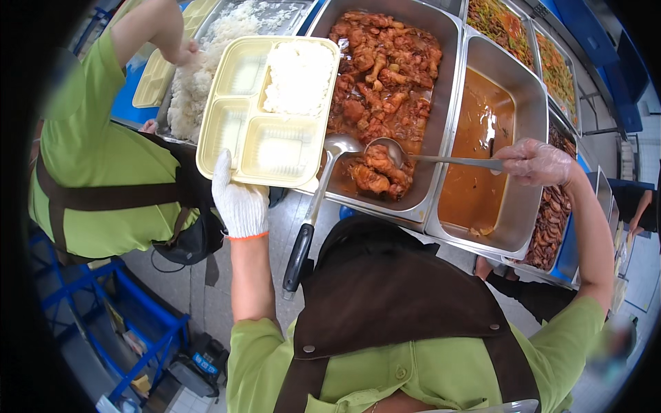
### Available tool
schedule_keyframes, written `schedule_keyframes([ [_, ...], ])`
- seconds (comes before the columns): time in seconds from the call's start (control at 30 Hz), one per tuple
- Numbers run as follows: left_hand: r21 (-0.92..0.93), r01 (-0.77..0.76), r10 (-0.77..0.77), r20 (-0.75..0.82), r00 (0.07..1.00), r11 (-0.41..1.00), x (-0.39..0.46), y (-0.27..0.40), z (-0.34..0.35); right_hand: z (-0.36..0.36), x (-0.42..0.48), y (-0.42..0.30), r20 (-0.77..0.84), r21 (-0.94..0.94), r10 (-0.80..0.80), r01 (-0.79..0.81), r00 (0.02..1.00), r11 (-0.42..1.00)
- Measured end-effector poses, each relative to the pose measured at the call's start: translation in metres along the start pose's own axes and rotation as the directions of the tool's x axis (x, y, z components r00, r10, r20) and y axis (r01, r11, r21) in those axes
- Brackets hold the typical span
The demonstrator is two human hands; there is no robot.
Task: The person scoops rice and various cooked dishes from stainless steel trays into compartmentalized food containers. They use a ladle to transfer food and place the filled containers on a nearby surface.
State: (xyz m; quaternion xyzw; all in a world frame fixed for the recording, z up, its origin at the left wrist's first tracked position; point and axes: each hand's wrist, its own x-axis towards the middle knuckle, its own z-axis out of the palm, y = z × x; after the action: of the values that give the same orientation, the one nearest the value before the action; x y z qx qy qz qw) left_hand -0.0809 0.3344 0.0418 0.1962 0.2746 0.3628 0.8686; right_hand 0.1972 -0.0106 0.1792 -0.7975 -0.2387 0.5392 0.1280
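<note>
My left hand (238, 204), in a white knit glove, holds a pale yellow compartment tray (253, 111) by its near edge. White rice (299, 77) fills the tray's upper right compartment; the other compartments hold no food. My right hand (534, 161), in a clear plastic glove, grips the handle of a metal ladle (449, 161). The ladle's bowl is at several sauced chicken pieces (382, 173) in the near part of a deep steel pan (448, 57). Beside it, a second ladle (323, 180) with a black handle leans over the pan's near rim.
A steel pan (521, 93) of brown broth stands right of the chicken, with dark sliced food (551, 227) beyond. Vegetable dishes (501, 31) sit at the far right. At left, a co-worker's hand (183, 54) is over a rice tray (168, 116), near stacked yellow trays (155, 80).
</note>
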Motion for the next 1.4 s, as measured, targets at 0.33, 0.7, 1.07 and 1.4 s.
schedule_keyframes([
  [0.33,0.006,0.038,-0.039,0.086,0.996,0.999,0.016,-0.016,0.013,-0.061,-0.066,0.029,-0.090,0.047,-0.255,0.260,0.963,0.964],
  [0.7,0.003,0.293,-0.279,0.315,0.907,0.956,0.023,-0.069,0.053,0.011,-0.075,-0.070,-0.259,-0.679,-0.657,0.350,0.708,0.645],
  [1.07,-0.002,0.172,-0.169,0.170,0.971,0.985,0.044,-0.057,0.024,0.006,-0.122,0.014,-0.414,0.185,-0.139,0.233,0.899,0.955],
  [1.4,-0.028,0.129,-0.126,0.113,0.986,0.991,0.046,-0.045,0.013,0.060,-0.035,-0.017,-0.329,-0.687,-0.367,0.046,0.870,0.725],
])
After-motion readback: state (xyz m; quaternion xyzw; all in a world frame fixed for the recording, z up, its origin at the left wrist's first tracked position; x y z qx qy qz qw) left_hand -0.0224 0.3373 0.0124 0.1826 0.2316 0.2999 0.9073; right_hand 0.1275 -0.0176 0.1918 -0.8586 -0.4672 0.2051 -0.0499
